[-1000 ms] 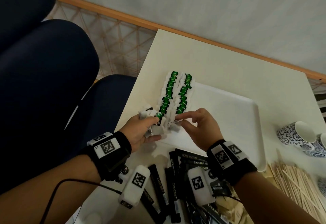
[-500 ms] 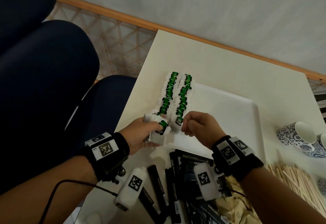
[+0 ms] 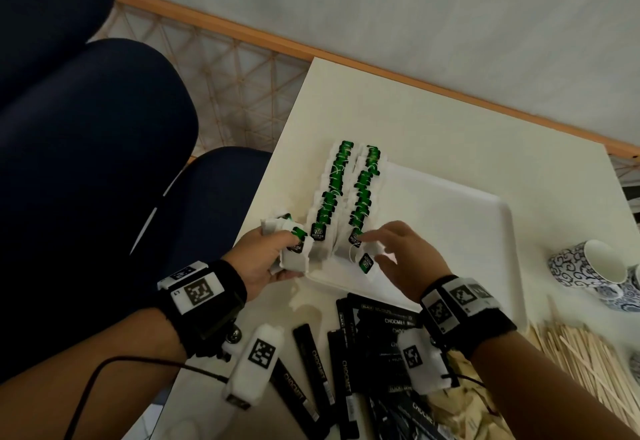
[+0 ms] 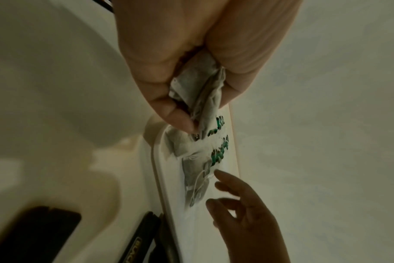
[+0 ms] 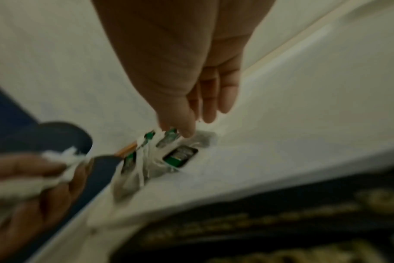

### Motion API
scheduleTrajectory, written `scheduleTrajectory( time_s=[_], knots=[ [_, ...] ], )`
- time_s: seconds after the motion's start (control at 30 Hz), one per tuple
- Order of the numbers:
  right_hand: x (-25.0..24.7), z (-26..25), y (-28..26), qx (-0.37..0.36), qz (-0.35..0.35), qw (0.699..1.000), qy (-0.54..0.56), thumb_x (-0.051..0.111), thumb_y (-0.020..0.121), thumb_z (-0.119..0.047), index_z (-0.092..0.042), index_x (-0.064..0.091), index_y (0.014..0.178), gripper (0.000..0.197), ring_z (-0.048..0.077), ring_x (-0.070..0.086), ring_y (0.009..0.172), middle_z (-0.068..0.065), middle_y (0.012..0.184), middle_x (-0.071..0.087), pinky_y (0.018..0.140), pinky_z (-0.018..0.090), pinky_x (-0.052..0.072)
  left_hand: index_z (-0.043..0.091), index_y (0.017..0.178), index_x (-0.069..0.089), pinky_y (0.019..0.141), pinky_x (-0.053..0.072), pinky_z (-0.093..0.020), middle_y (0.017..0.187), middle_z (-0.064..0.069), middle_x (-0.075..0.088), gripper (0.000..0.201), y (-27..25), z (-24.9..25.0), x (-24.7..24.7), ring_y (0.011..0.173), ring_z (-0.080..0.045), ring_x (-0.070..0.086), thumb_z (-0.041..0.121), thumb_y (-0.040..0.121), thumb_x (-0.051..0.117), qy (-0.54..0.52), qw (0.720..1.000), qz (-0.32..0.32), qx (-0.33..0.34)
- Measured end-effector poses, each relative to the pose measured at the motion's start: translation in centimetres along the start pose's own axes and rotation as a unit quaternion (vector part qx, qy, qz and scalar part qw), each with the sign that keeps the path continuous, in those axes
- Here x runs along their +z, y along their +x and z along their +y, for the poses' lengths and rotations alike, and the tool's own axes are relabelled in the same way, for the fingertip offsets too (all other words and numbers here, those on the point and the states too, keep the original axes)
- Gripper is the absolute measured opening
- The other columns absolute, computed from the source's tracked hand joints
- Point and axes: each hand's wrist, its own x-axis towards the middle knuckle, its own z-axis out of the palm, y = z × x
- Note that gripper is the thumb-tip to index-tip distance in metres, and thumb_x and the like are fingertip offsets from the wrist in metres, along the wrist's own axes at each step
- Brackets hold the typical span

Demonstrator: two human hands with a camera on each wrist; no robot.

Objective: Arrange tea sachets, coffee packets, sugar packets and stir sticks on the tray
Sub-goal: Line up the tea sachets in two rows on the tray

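Left hand (image 3: 263,256) grips a small bunch of tea bags (image 3: 292,249), thumb and fingers curled round them, held at the near left corner of the white tray (image 3: 450,232); the left wrist view shows the bags (image 4: 200,85) pinched between thumb and fingers. Right hand (image 3: 401,259) has its fingers spread and fairly straight, holding nothing, fingertips (image 5: 187,131) touching the near end of the right row of tea bags (image 3: 363,197) on the tray. A second row of tea bags (image 3: 332,190) lies just beside it to the left, both rows running along the tray's left side, green tags up. One loose green tag (image 3: 366,263) lies on the tray below the right hand's fingers. Black coffee packets (image 3: 346,363) lie in a heap on the table (image 3: 415,121) just near of the tray. Wooden stir sticks (image 3: 581,363) are piled at the right, near patterned blue and white cups (image 3: 585,270). Sugar packets not clearly identifiable.
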Motion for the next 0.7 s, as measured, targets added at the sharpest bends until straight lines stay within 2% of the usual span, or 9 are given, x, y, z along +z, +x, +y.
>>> scheduleTrajectory(
  time_s=[0.07, 0.13, 0.2, 0.27, 0.33, 0.43, 0.53, 0.6, 0.7],
  knots=[
    [0.2, -0.5, 0.4, -0.133, -0.009, 0.985, -0.112, 0.072, 0.074, -0.003, -0.041, 0.065, 0.109, 0.052, 0.016, 0.061, 0.074, 0.0, 0.109, 0.057, 0.052, 0.021, 0.045, 0.017, 0.099, 0.059, 0.055, 0.058, -0.028, 0.093, -0.007, 0.064, 0.015, 0.0, -0.2, 0.1, 0.077, -0.02, 0.062, 0.005, 0.09, 0.055, 0.008, 1.0, -0.006, -0.003],
    [0.3, -0.8, 0.7, -0.224, -0.023, 0.955, -0.191, 0.077, 0.061, 0.0, -0.041, 0.069, 0.104, 0.059, 0.015, 0.056, 0.064, 0.003, 0.103, 0.058, 0.044, 0.022, 0.043, 0.017, 0.102, 0.059, 0.059, 0.057, -0.03, 0.095, -0.007, 0.065, 0.017, 0.0, -0.3, 0.3, 0.08, -0.02, 0.062, 0.006, 0.09, 0.055, 0.017, 1.0, -0.01, -0.005],
    [0.1, -0.9, 1.1, -0.272, -0.032, 0.936, -0.219, 0.079, 0.061, -0.004, -0.038, 0.072, 0.097, 0.05, 0.017, 0.054, 0.067, 0.004, 0.104, 0.055, 0.045, 0.025, 0.045, 0.017, 0.103, 0.06, 0.064, 0.057, -0.032, 0.093, -0.006, 0.066, 0.018, 0.1, -0.4, 0.5, 0.079, -0.019, 0.062, 0.006, 0.09, 0.055, 0.016, 1.0, -0.01, -0.006],
    [-0.1, -1.1, 1.6, -0.285, -0.045, 0.925, -0.248, 0.083, 0.061, -0.011, -0.035, 0.072, 0.083, 0.034, 0.017, 0.055, 0.072, 0.003, 0.106, 0.05, 0.047, 0.025, 0.045, 0.018, 0.099, 0.061, 0.07, 0.056, -0.035, 0.089, -0.003, 0.067, 0.017, 0.0, -0.4, 0.6, 0.077, -0.017, 0.062, 0.006, 0.09, 0.055, 0.016, 1.0, -0.013, -0.005],
    [-0.4, -1.1, 1.9, -0.274, -0.053, 0.925, -0.259, 0.086, 0.059, -0.019, -0.032, 0.069, 0.069, 0.024, 0.017, 0.056, 0.073, 0.002, 0.103, 0.053, 0.047, 0.025, 0.045, 0.019, 0.095, 0.062, 0.076, 0.055, -0.038, 0.084, -0.001, 0.068, 0.016, 0.0, -0.3, 0.7, 0.075, -0.017, 0.062, 0.005, 0.091, 0.054, 0.014, 1.0, -0.017, -0.004],
    [-0.9, -0.5, 1.8, -0.232, -0.038, 0.945, -0.226, 0.088, 0.057, -0.022, -0.03, 0.069, 0.065, 0.022, 0.017, 0.06, 0.074, 0.001, 0.096, 0.061, 0.049, 0.026, 0.051, 0.018, 0.095, 0.062, 0.083, 0.054, -0.043, 0.084, -0.001, 0.069, 0.015, 0.0, -0.3, 0.6, 0.078, -0.018, 0.062, 0.006, 0.091, 0.054, 0.014, 1.0, -0.021, -0.003],
    [-2.2, 0.5, 1.1, -0.172, 0.03, 0.973, -0.15, 0.086, 0.063, -0.02, -0.028, 0.072, 0.071, 0.018, 0.019, 0.063, 0.073, -0.001, 0.091, 0.063, 0.05, 0.028, 0.051, 0.017, 0.103, 0.063, 0.083, 0.054, -0.044, 0.097, -0.006, 0.068, 0.017, -0.1, -0.2, 0.4, 0.084, -0.021, 0.063, 0.008, 0.091, 0.055, 0.012, 1.0, -0.025, -0.002],
    [-3.0, 1.0, 0.4, -0.124, 0.068, 0.985, -0.1, 0.079, 0.074, -0.021, -0.029, 0.072, 0.079, 0.012, 0.019, 0.063, 0.078, -0.004, 0.087, 0.065, 0.053, 0.026, 0.046, 0.014, 0.109, 0.062, 0.081, 0.055, -0.043, 0.102, -0.01, 0.067, 0.02, 0.0, -0.2, 0.3, 0.084, -0.022, 0.063, 0.009, 0.091, 0.054, 0.003, 1.0, -0.027, -0.008],
    [-3.6, 0.9, -0.5, -0.046, 0.086, 0.994, -0.044, 0.068, 0.086, -0.028, -0.033, 0.072, 0.087, 0.007, 0.01, 0.057, 0.08, -0.013, 0.085, 0.065, 0.06, 0.024, 0.04, 0.011, 0.104, 0.06, 0.075, 0.056, -0.04, 0.096, -0.01, 0.065, 0.017, 0.0, -0.3, 0.3, 0.078, -0.022, 0.063, 0.008, 0.092, 0.049, -0.018, 0.999, -0.037, -0.021]
  ],
)
